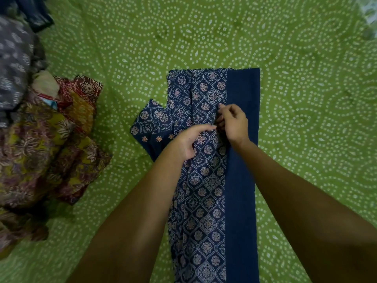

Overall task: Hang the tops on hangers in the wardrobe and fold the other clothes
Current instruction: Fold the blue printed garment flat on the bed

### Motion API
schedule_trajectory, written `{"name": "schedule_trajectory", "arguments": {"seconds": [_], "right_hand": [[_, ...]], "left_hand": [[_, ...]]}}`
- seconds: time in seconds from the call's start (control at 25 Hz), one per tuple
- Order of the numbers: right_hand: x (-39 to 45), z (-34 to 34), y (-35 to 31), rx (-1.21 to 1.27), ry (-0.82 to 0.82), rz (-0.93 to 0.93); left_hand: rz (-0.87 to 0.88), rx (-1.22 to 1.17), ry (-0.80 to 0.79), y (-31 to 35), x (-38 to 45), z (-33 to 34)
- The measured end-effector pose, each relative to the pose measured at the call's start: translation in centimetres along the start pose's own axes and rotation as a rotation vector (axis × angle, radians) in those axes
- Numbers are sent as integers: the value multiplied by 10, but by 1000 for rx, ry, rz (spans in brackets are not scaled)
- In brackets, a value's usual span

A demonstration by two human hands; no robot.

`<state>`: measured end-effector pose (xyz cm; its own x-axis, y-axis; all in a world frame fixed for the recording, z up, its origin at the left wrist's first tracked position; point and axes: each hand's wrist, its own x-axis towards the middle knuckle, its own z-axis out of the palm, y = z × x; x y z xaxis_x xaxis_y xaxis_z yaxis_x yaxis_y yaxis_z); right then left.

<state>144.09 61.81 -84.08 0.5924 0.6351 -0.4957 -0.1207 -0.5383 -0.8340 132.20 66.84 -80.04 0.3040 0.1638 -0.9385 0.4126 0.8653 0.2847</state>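
A long navy garment point(206, 190) with a pale medallion print lies flat on the bed, running from the near edge to the middle. Its right side is folded over, showing a plain blue strip point(241, 180). A short sleeve point(151, 123) sticks out to the left. My left hand point(187, 141) rests flat on the printed cloth with fingers pointing right. My right hand point(232, 123) pinches a bit of the cloth at the edge of the plain strip, fingertips touching those of my left hand.
The green bedsheet point(306, 99) with white dotted rings covers the whole bed. A heap of yellow, maroon and red printed clothes point(51, 144) lies at the left. Grey patterned cloth point(14, 64) and a dark item point(38, 15) sit at the far left.
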Motion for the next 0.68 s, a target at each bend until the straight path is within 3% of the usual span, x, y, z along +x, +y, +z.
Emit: {"name": "schedule_trajectory", "arguments": {"seconds": [0.16, 0.24, 0.44, 0.52, 0.6, 0.68], "right_hand": [[7, -2, 0, 34, -4, 6], [10, -3, 2, 19, -8, 14], [14, -5, 4, 24, -21, 0], [14, -5, 5, -8, -37, -22], [13, -4, 6, -55, -51, -54], [13, -4, 6, -119, -59, -93]], "left_hand": [[25, -155, -80, 18, 2, -16], [89, -158, -41, 26, 2, -25], [643, 137, 379, 38, 8, -55], [770, 354, 505, 37, 16, -63], [736, 559, 588, 34, 25, -65], [572, 501, 624, 38, 30, -65]]}}
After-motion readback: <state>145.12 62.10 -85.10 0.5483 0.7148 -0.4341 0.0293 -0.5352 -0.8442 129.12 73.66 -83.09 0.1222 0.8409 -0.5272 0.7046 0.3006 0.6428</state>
